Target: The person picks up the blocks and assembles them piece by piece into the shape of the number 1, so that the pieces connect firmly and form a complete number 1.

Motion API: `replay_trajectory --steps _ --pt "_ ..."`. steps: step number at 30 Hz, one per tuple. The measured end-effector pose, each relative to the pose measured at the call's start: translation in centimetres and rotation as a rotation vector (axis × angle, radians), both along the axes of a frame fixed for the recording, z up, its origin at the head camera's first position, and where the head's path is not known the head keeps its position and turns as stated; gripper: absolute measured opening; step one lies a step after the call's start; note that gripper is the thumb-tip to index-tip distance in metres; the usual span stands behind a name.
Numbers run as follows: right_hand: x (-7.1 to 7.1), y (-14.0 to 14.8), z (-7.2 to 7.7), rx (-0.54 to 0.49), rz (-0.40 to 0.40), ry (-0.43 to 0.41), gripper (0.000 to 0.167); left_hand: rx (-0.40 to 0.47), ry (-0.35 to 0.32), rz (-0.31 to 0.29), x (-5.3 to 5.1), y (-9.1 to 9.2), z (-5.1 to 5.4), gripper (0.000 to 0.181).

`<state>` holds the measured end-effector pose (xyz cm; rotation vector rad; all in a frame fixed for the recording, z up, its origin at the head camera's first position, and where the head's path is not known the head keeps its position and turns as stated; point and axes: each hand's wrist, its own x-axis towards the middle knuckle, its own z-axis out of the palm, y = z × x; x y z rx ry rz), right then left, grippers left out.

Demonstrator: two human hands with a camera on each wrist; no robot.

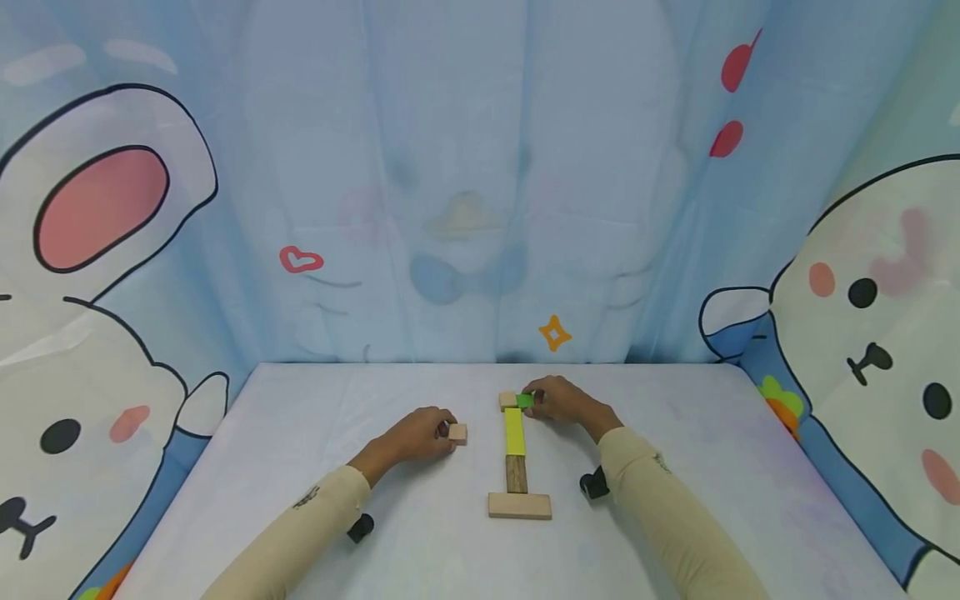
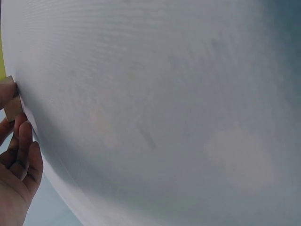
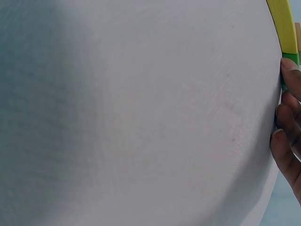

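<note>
In the head view my left hand [image 1: 422, 435] pinches a small plain wooden block [image 1: 457, 433], left of a column of blocks on the table. The left wrist view shows that wooden block [image 2: 13, 107] between thumb and fingers. My right hand [image 1: 558, 400] grips a green block [image 1: 524, 401] at the column's far end. Beside it on the left sits another plain wooden block [image 1: 507, 401]. Below these two lie a long yellow block [image 1: 513, 432], a darker brown block [image 1: 516, 473] and a wide plain plank [image 1: 520, 506], end to end. Fingers partly hide the green block [image 3: 291, 58].
A white cloth covers the table [image 1: 420, 533], its back edge meeting a blue curtain [image 1: 457, 167] printed with cartoon animals. A black wrist camera [image 1: 595, 483] hangs under the right sleeve, another black camera [image 1: 361, 528] under the left.
</note>
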<state>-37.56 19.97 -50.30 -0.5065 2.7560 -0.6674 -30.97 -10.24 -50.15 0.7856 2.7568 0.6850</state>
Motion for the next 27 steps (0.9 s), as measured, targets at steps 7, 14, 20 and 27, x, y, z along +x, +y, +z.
replay_trajectory --steps 7,14,20,27 --pt "0.07 -0.08 0.1 0.003 -0.013 -0.005 0.04 0.011 0.014 0.007 0.11 -0.01 0.07 0.036" --pt "0.03 0.02 -0.02 0.01 -0.01 -0.007 0.04 0.031 0.002 0.022 0.1 0.14 0.07 0.035" --pt "0.16 0.06 0.16 0.011 -0.004 -0.001 0.039 0.031 -0.006 0.039 0.12 0.29 0.11 0.035" --pt "0.14 0.07 0.15 -0.002 0.011 0.01 0.039 0.027 0.008 0.048 -0.03 0.35 0.02 0.034"
